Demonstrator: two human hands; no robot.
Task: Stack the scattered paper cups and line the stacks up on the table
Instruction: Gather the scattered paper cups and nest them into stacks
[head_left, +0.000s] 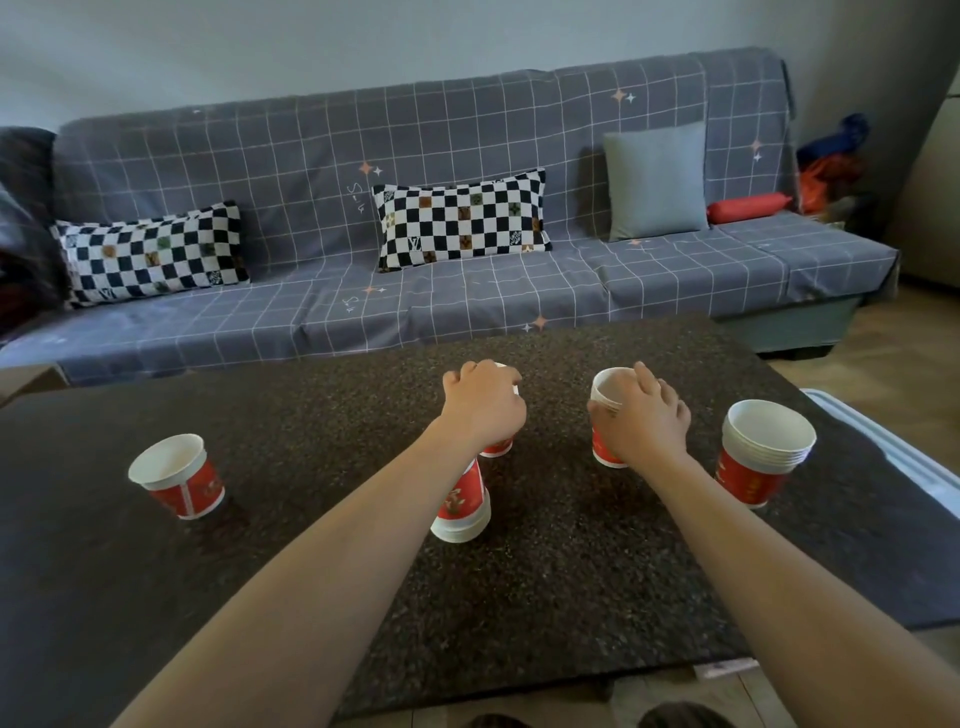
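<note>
Left hand (483, 405) clamped from above over a cup (497, 448) at centre of the surface (311, 545); only the red base and a sliver of white rim show past the knuckles. Cup upright, standing on the surface.

Right hand (644, 421) wrapped around a short stack (605, 402), fingers over the far side, thumb on the near left wall. Several rims nested at the top; mouth up, base on the surface.

Near the left forearm, an inverted cup (462, 506), mouth down, partly hidden by the arm, just near of the cup in the left hand.

Far right: taller stack (763, 449), mouth up, many rims showing, leaning slightly in this wide view, close to the right edge.

Left: single cup (176, 475), mouth up, well apart from the rest.

Beyond the far edge, a sofa (467, 291) with two checkered pillows (462, 218) and one grey cushion (657, 179). White bin edge (883, 441) at far right, beside the surface.
</note>
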